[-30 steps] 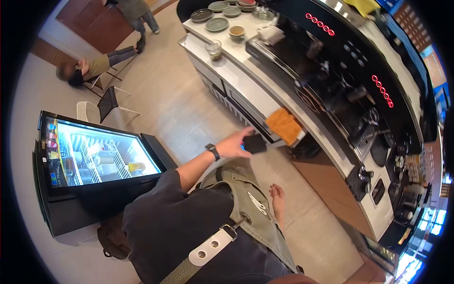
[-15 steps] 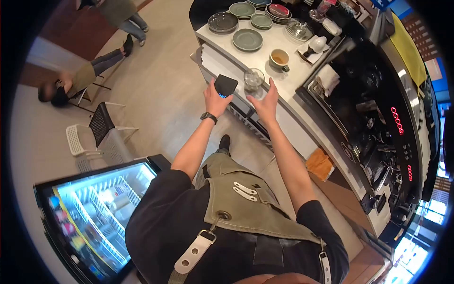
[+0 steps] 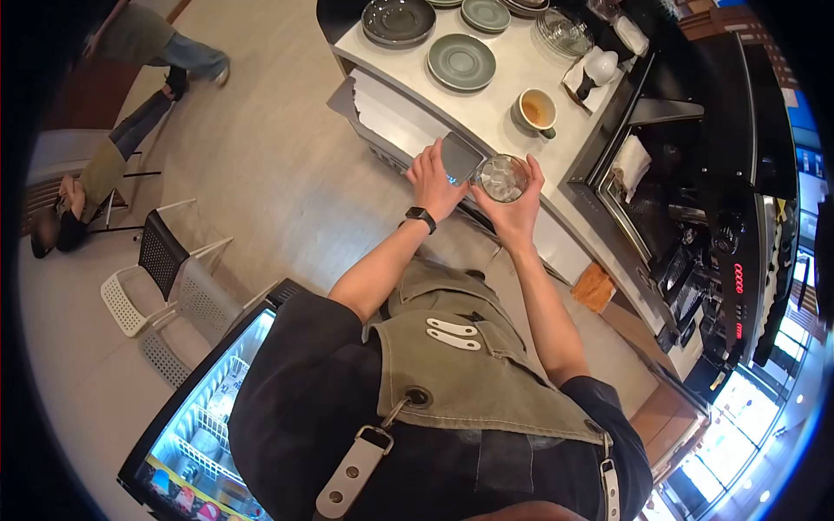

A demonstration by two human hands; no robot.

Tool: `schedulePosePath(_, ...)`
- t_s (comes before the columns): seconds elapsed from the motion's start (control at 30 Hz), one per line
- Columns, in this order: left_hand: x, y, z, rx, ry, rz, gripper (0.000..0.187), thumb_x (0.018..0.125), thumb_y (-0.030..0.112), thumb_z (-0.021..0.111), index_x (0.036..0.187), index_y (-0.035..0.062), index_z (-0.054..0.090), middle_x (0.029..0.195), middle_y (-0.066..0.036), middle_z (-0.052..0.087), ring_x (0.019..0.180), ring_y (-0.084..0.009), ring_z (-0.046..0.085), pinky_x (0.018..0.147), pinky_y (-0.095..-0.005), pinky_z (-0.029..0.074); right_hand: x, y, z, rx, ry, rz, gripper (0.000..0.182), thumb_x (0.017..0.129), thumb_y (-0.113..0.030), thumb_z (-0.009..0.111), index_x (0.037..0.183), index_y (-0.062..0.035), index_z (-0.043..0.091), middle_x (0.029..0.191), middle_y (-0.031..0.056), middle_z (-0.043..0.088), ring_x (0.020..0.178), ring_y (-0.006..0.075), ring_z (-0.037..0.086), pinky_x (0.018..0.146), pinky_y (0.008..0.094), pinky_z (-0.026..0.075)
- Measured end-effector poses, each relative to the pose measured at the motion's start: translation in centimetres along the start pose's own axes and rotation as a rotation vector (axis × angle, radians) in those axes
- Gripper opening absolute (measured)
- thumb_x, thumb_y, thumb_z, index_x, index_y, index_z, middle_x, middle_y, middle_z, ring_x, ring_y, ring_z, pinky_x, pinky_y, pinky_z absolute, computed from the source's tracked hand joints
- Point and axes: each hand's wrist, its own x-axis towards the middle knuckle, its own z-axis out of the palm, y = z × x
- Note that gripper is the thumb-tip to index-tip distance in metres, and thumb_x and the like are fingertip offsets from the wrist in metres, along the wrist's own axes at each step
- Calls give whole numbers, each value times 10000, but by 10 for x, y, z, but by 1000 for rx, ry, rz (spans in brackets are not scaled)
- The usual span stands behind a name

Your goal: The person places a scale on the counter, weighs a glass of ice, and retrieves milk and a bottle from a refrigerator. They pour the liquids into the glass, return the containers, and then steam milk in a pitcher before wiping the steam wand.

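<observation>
My left hand [image 3: 433, 184], with a dark watch on its wrist, is closed on the edge of a flat black digital scale [image 3: 460, 154] with lit blue digits. Clear ice cubes fill the glass [image 3: 501, 177], which my right hand [image 3: 514, 213] grips around its side. The glass is close beside the scale, near the counter's front edge. Just beyond it stands a cup [image 3: 536, 110] holding a brown liquid.
Green and dark plates [image 3: 461, 62] are set out on the white counter [image 3: 408, 76]. An open drawer [image 3: 391, 117] juts out below. To the right stands an espresso machine [image 3: 686, 174]; at lower left, a lit fridge [image 3: 208, 417]. Chairs [image 3: 165, 252] and two people are farther left.
My right hand has closed around the glass, which was on the counter with the fingers apart beside it. The scale in my left hand is now next to the glass. The view has shifted.
</observation>
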Motion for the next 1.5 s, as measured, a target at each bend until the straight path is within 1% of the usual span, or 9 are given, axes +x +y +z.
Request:
schedulePosePath(0.13,-11,1,20,-35,-20,3,1085,718,188,841,1602,69,224,1553,-187,378,1409,-427,332,1139,-616,223,3,3,7,-70,-1,-35,1066,700,-199,959,1520,-15,303,1404,213,530,1278,315,575,1084,421,480)
schedulePosePath(0.27,-13,-4,22,-68,36,50,1158,696,245,897,1598,43,199,1595,-224,296,1443,-429,292,1154,-601,218,11,6,27,-41,-13,-33,1045,716,-167,957,1519,-27,302,1420,200,526,1301,291,564,1097,407,473)
schedulePosePath(0.47,-34,-25,-37,-219,-43,52,1184,689,227,914,1593,-4,185,1615,-252,288,1487,-440,248,1230,-531,213,23,12,40,-31,-19,-39,1028,711,-201,953,1503,6,332,1414,226,529,1295,325,566,1097,416,468)
schedulePosePath(0.83,-79,-85,-87,-159,-55,-204,1148,729,199,886,1608,17,170,1573,-266,329,1463,-424,277,1228,-500,238,33,7,45,-127,-41,-44,1040,698,-253,964,1474,53,343,1392,243,528,1301,347,538,1132,433,427)
schedulePosePath(1.0,-105,-130,-79,-175,0,-318,1142,739,226,887,1605,14,174,1549,-320,374,1436,-447,361,1201,-510,297,-28,65,16,-326,12,-121,882,787,-311,911,1441,17,419,1310,190,568,1209,311,556,1021,432,466)
schedulePosePath(1.13,-156,-218,-58,-303,-67,-689,1103,743,329,900,1565,-14,250,1500,-358,453,1383,-453,484,1149,-483,399,-47,101,4,-551,-249,-371,584,913,-261,765,1423,-101,530,1271,142,576,1190,339,538,1031,476,409)
schedulePosePath(1.27,-234,-296,-68,-236,-207,-1047,965,733,395,887,1460,-52,436,1362,-328,602,1290,-411,588,1103,-441,456,-42,113,10,-690,-321,-439,577,943,-233,699,1489,-265,517,1288,91,575,1195,316,533,1048,479,392)
schedulePosePath(1.4,-315,-316,-78,-226,-162,-1154,791,759,350,865,1376,-32,549,1192,-236,700,1105,-332,674,942,-425,542,-34,117,7,-802,-373,-541,662,931,-199,696,1543,-302,465,1311,84,566,1208,309,530,1046,471,399)
schedulePosePath(1.5,-352,-246,-95,-416,-36,-1316,696,795,321,842,1354,4,576,1060,-155,705,915,-235,677,731,-386,554,-29,125,6,-848,-409,-617,696,918,-182,701,1555,-306,448,1310,82,567,1212,306,531,1043,464,406)
